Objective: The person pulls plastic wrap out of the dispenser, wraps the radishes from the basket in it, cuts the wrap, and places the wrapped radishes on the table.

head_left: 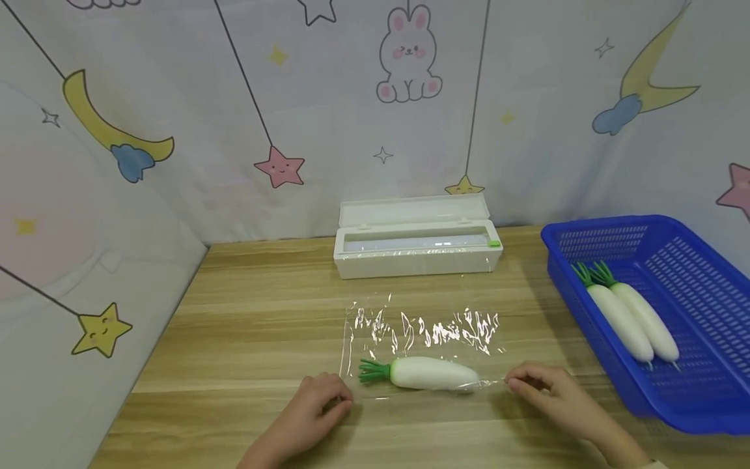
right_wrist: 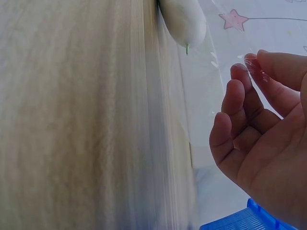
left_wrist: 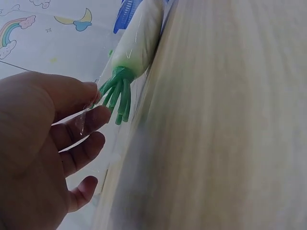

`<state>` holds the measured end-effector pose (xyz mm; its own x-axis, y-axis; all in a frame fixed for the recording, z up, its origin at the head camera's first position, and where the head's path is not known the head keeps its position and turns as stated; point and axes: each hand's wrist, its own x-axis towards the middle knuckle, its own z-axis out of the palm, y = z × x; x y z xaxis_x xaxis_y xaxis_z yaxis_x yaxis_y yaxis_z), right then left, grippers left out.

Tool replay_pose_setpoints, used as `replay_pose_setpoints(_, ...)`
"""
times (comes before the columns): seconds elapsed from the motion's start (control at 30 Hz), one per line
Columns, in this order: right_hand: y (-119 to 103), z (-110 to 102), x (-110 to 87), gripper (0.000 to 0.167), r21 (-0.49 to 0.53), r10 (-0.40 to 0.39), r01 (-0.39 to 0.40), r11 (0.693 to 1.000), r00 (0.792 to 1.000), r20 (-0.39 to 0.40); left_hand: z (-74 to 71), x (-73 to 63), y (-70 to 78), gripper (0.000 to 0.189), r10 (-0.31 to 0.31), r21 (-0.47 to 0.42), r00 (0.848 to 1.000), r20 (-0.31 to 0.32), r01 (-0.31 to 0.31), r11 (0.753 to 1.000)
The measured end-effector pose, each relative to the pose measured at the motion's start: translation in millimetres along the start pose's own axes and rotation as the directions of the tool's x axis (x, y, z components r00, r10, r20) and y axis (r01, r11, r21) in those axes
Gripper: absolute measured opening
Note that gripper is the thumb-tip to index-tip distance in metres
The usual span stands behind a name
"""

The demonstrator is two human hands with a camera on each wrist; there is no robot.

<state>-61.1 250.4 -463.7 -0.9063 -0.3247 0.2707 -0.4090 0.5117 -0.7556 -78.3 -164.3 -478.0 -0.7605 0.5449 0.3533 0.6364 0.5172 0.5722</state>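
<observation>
— Where to find the long white radish with green stalks (head_left: 433, 373)?

— On the brown wood-grain tabletop (head_left: 234, 312), between the left hand (head_left: 309, 409) and the right hand (head_left: 553, 394), by a sheet of clear, glossy plastic film (head_left: 430, 333).

— Pointing which way?

— Stalks to the left, tapered tip to the right; long axis side to side, roughly parallel to the white lidded plastic box (head_left: 410, 267) behind.

— And the grip?

— On the left, thumb and forefinger pinched on film, remaining fingers loosely bent and apart. On the right, likewise pinched on film, remaining fingers half curled.

— Anything peculiar to one view?

— In the right wrist view, a thin green stub at the tip, hard to make out from the head. Only from the head: two more white radishes (head_left: 649, 322) inside the blue slatted plastic basket (head_left: 697, 420).
</observation>
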Motion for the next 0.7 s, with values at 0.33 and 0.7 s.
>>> replay_pose_setpoints(0.33, -0.6, -0.1, 5.1, 0.013, 0.039, 0.018, -0.018, 0.999, 1.000, -0.019, -6.0, 7.8, 0.4, 0.013, -0.005, -0.107, 1.000, -0.011, 0.004, 0.994)
replay_pose_setpoints(0.7, 3.3, 2.3, 14.4, 0.010, 0.125, 0.077, -0.071, 0.990, 0.996, -0.041, -8.7, 17.3, -7.9, 0.005, -0.107, -0.250, 0.994, 0.031, 0.111, 0.962)
